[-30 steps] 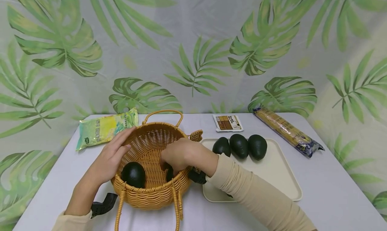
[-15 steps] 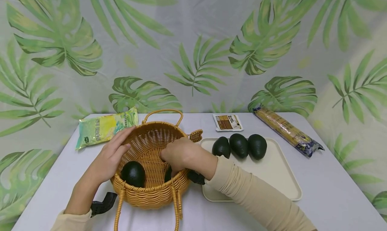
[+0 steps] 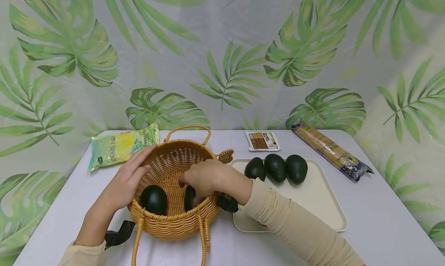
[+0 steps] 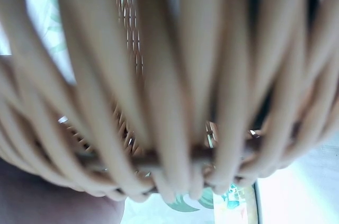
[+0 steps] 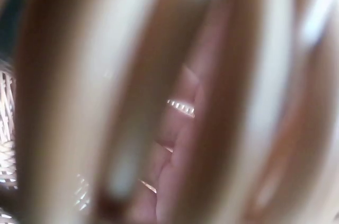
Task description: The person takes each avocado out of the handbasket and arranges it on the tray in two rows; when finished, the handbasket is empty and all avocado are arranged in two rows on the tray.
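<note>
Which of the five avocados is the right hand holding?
The one half hidden under the right hand inside the wicker basket: the avocado right of the basket's other avocado. The other three lie untouched on the tray.

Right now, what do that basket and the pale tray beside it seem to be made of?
The basket looks like woven wicker or rattan: tan strands interlaced, with looped handles and a slight sheen. The tray looks like smooth matte plastic, cream and seamless with a raised, rounded rim, though melamine is possible.
</note>
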